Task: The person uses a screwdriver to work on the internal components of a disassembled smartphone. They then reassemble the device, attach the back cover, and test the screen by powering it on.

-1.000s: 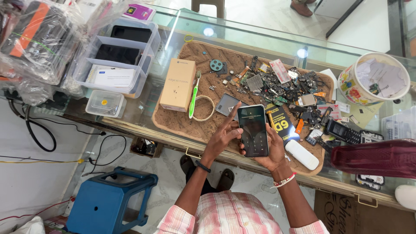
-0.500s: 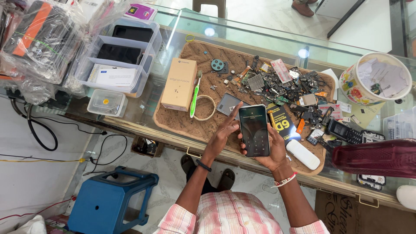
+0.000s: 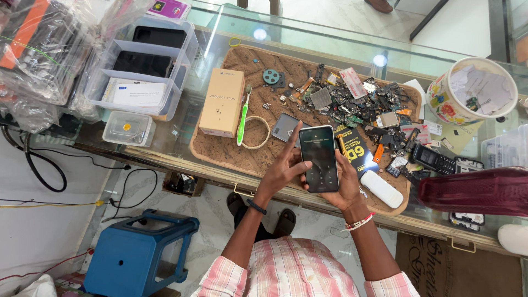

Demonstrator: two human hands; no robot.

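A black smartphone (image 3: 319, 158) with its screen lit is held upright over the front edge of a brown cork mat (image 3: 231, 148). My right hand (image 3: 347, 186) cradles the smartphone from behind and below. My left hand (image 3: 283, 165) touches its left edge, fingers spread, thumb near the screen. On the mat lie a tan cardboard box (image 3: 223, 102), a green toothbrush (image 3: 242, 117), a ring of tape (image 3: 254, 132) and a heap of small phone parts (image 3: 363, 104).
Clear plastic trays (image 3: 137, 71) hold phones at the left. A paper-filled bucket (image 3: 473, 91) stands at the right, a maroon object (image 3: 476, 191) lower right. A white dongle (image 3: 382, 188) and a black keypad phone (image 3: 432, 159) lie near. A blue stool (image 3: 137, 253) stands below.
The phone and both hands have stayed almost in place; my left hand's fingers have shifted slightly along the phone's left edge.
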